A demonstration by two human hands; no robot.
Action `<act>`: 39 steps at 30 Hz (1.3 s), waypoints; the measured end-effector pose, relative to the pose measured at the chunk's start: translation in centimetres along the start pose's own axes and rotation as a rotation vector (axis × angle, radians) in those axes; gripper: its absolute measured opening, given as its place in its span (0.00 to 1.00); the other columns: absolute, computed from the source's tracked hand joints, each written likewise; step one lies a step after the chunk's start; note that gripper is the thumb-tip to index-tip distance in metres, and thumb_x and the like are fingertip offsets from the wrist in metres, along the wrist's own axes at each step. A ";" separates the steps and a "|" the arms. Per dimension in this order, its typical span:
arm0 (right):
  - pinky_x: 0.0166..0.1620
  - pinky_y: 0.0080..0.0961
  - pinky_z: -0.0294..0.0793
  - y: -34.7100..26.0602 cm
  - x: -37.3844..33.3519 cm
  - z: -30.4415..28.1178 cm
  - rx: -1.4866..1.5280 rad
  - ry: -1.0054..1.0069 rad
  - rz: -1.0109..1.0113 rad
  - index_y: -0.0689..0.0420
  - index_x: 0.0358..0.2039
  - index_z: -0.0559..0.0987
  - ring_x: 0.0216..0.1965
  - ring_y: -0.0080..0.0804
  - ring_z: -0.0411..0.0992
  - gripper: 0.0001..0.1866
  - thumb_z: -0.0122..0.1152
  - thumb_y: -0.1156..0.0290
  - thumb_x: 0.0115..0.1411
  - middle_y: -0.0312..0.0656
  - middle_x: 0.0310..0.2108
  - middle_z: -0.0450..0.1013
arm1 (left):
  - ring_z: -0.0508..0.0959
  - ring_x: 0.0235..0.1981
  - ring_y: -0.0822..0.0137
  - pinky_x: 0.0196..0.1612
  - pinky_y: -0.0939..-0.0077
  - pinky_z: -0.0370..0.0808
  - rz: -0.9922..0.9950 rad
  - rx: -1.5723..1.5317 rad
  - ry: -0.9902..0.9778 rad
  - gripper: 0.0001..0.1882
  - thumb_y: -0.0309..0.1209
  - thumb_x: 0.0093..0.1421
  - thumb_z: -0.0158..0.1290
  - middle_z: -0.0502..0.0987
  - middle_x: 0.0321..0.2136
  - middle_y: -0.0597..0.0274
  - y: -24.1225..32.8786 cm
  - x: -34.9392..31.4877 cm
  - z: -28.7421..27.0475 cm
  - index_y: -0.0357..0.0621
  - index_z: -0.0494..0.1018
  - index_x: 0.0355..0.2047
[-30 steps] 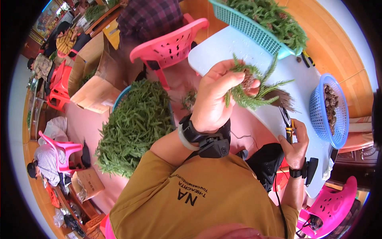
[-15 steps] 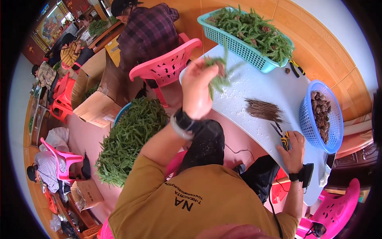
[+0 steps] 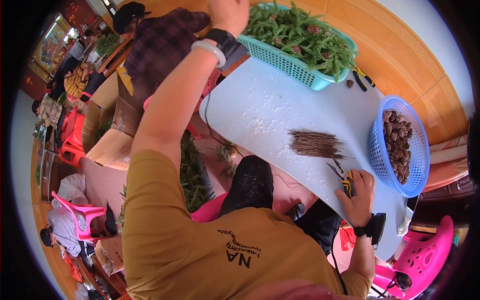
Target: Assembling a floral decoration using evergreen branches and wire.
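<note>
My left hand (image 3: 227, 14) is raised at the top edge, beside the left end of a turquoise basket (image 3: 280, 60) of green sprigs with pine cones (image 3: 313, 29). Its fingers are cut off by the edge, so what they hold, if anything, is hidden. On the white table (image 3: 240, 95), my right hand (image 3: 361, 197) is closed round the handles of yellow-and-black pliers (image 3: 346, 184). The jaws are apart and point toward a bundle of thin brown wire stems (image 3: 316, 143). Just right of that hand stands a blue basket (image 3: 377, 155) of loose pine cones (image 3: 397, 145).
A second pair of pliers (image 3: 364, 79) and a single cone (image 3: 350, 84) lie near the wall. Green sprigs (image 3: 192, 175) fill a container left of my knee, partly behind my arm. A person in a plaid shirt (image 3: 165, 45) sits close by, near an open cardboard box (image 3: 112, 125).
My left hand has gone up and left from over the table's near-left corner, where it held a green sprig with a cone, to beside the turquoise basket. My right hand stays on the pliers.
</note>
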State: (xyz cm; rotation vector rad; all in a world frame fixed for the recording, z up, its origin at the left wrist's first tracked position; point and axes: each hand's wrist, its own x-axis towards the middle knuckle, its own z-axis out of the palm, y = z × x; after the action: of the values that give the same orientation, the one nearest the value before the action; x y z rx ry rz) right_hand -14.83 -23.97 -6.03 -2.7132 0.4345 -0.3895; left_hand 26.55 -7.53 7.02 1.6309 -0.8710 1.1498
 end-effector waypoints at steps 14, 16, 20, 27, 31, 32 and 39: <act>0.51 0.38 0.60 0.3 0.3 -0.4 -0.001 -0.040 -0.027 0.65 0.45 0.69 0.47 0.50 0.59 0.33 0.67 0.68 0.36 0.51 0.43 0.62 | 0.76 0.35 0.57 0.40 0.71 0.72 -0.044 0.406 -0.732 0.11 0.30 0.50 0.54 0.76 0.33 0.54 -8.7 -1.9 5.8 0.39 0.74 0.34; 0.51 0.38 0.60 0.3 0.5 -0.6 0.002 -0.042 -0.029 0.65 0.45 0.69 0.47 0.50 0.59 0.33 0.67 0.68 0.36 0.52 0.44 0.62 | 0.77 0.32 0.61 0.37 0.73 0.72 -0.082 0.257 -0.490 0.09 0.28 0.51 0.53 0.76 0.31 0.56 -8.4 -3.0 4.6 0.38 0.75 0.31; 0.51 0.39 0.59 0.1 0.2 -0.8 -0.004 -0.075 -0.025 0.66 0.46 0.68 0.47 0.51 0.59 0.32 0.66 0.69 0.38 0.53 0.45 0.62 | 0.76 0.29 0.69 0.34 0.77 0.73 -0.219 0.008 -0.395 0.06 0.26 0.52 0.53 0.77 0.28 0.60 -6.8 -5.8 0.6 0.37 0.75 0.30; 0.53 0.42 0.57 1.3 -0.8 -0.1 -0.025 -0.083 -0.148 0.67 0.47 0.66 0.49 0.54 0.57 0.31 0.64 0.69 0.42 0.56 0.47 0.60 | 0.73 0.25 0.76 0.29 0.82 0.71 -0.353 -0.408 -0.482 0.02 0.21 0.53 0.52 0.75 0.23 0.65 0.4 -14.5 -10.3 0.36 0.73 0.27; 0.54 0.43 0.55 1.5 -0.8 0.5 -0.102 -0.023 -0.169 0.66 0.49 0.66 0.52 0.53 0.56 0.30 0.63 0.70 0.44 0.56 0.50 0.59 | 0.75 0.23 0.61 0.26 0.73 0.70 -0.471 -0.419 -0.608 0.04 0.25 0.47 0.51 0.75 0.21 0.55 5.3 -18.5 -14.9 0.38 0.73 0.22; 0.54 0.43 0.55 0.4 -0.6 0.4 -0.144 0.038 -0.197 0.66 0.48 0.67 0.52 0.52 0.56 0.29 0.62 0.71 0.45 0.55 0.50 0.60 | 0.75 0.23 0.61 0.26 0.73 0.70 -0.484 -0.389 -0.587 0.04 0.25 0.47 0.51 0.75 0.21 0.55 5.8 -19.4 -15.8 0.38 0.73 0.22; 0.48 0.41 0.64 -11.0 -1.5 2.0 0.223 -0.026 -0.619 0.63 0.43 0.71 0.44 0.52 0.66 0.23 0.64 0.74 0.44 0.52 0.42 0.67 | 0.73 0.22 0.58 0.26 0.67 0.68 -0.036 -0.203 -0.567 0.05 0.29 0.46 0.51 0.73 0.18 0.57 8.5 -23.7 -16.4 0.43 0.71 0.17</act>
State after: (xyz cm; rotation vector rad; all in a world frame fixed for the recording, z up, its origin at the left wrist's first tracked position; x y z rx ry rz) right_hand -12.89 -13.07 -3.81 -2.5714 -0.4487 -0.5222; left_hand 6.64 6.19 -10.91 1.8166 -1.2615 0.5454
